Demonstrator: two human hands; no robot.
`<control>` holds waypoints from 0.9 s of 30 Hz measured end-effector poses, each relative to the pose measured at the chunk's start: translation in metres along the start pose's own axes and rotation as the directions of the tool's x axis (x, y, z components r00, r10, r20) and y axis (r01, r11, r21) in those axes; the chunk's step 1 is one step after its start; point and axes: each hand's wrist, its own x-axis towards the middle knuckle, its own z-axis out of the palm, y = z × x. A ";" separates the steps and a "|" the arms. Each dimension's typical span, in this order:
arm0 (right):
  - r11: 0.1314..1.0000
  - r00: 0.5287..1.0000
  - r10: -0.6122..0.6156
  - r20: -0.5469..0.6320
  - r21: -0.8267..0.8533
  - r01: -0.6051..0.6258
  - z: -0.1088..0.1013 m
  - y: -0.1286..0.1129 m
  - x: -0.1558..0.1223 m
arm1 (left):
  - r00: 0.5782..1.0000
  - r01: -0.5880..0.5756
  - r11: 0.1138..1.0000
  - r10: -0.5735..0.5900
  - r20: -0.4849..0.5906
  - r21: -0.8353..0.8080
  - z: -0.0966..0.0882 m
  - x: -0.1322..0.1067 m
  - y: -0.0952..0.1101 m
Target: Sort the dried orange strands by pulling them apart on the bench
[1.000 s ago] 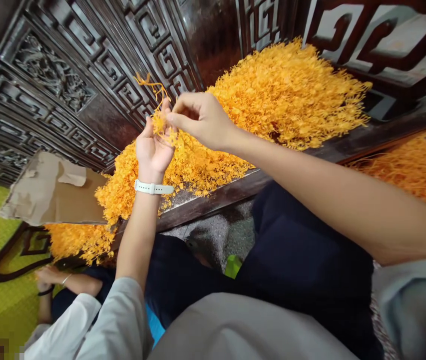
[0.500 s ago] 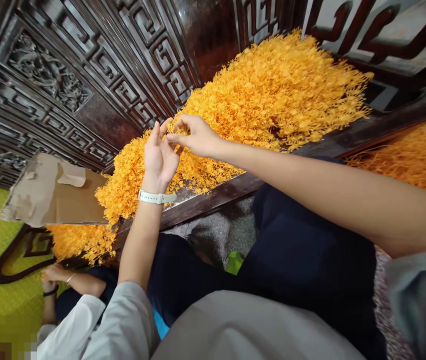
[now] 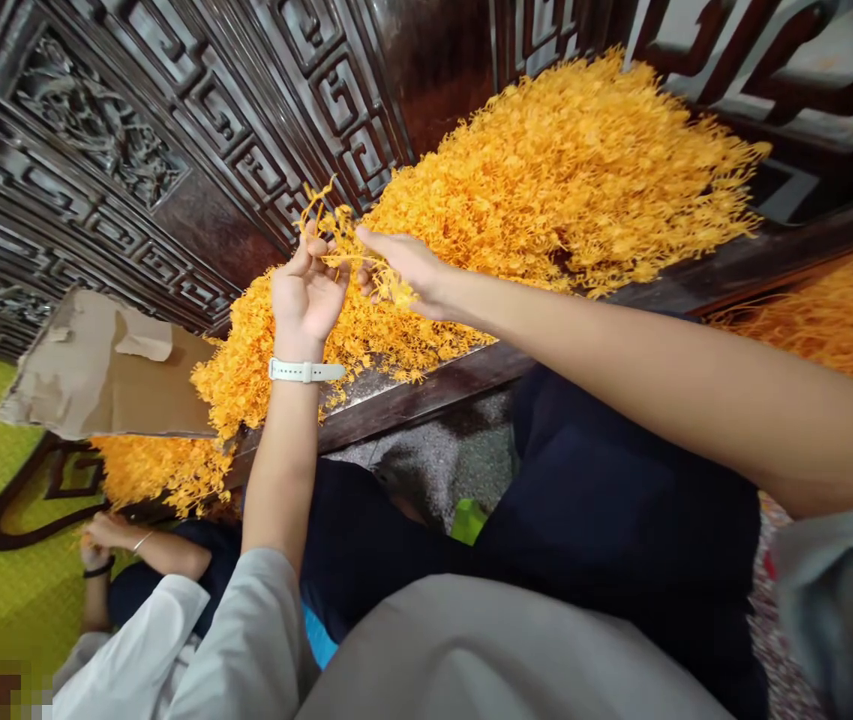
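Observation:
My left hand (image 3: 310,300), with a pale watch strap (image 3: 307,371) at its wrist, pinches a yellow-orange branched sprig (image 3: 321,205) between thumb and fingertips. Thin stems stick up past the fingers, and other strands trail to the right. Facing it, my right hand (image 3: 415,270) has its thumb apart from its fingers; the strands lie across its palm side, and its fingers are partly hidden behind them. Below and behind both hands spreads a large heap of similar yellow-orange sprigs (image 3: 546,180), on a dark wooden bench (image 3: 426,390).
A torn cardboard piece (image 3: 148,385) leans at the heap's left end. Carved dark wooden backrest panels (image 3: 238,150) rise behind. More orange strands (image 3: 838,310) lie at the right. At lower left, another person's hands (image 3: 107,535) are near a smaller yellow-orange pile (image 3: 163,470).
My hands have drawn slightly apart, the left moving a little left. The sprig now shows clearly between them, and my right thumb has lifted away from its fingers.

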 end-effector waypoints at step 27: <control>1.000 0.971 -0.020 -0.238 -0.024 0.015 -0.006 0.010 0.026 | 0.972 -0.065 0.990 0.034 -0.232 -0.123 0.020 -0.006 -0.005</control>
